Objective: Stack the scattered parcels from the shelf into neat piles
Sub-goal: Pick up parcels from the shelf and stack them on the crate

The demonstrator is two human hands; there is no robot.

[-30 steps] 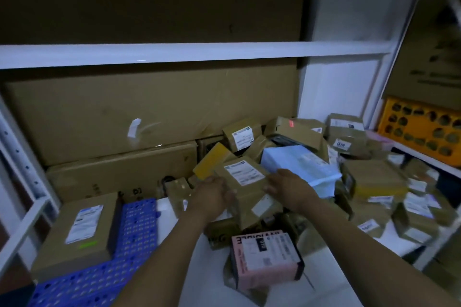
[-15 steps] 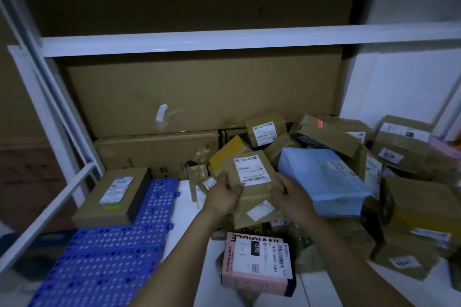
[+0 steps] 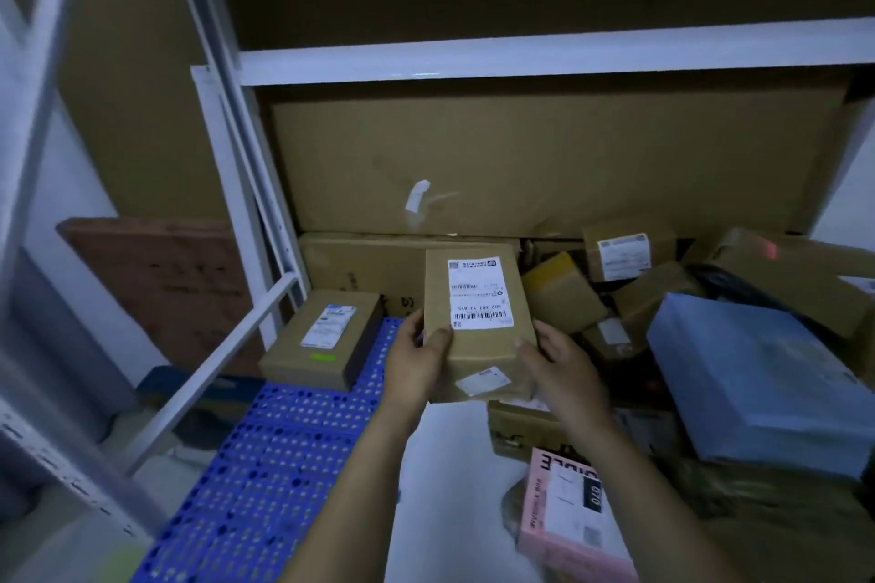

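Item: brown parcel (image 3: 478,322), label up, centre of frame, held above the shelf.
Hold: your left hand (image 3: 416,365) grips its left edge and your right hand (image 3: 563,374) its right edge.
Likely destination: labelled box (image 3: 322,341) on the blue mat (image 3: 265,464), centre left.
Handling: square its edges to that box, lower it flat, release both sides together.
Unsorted heap (image 3: 653,294): right of frame.
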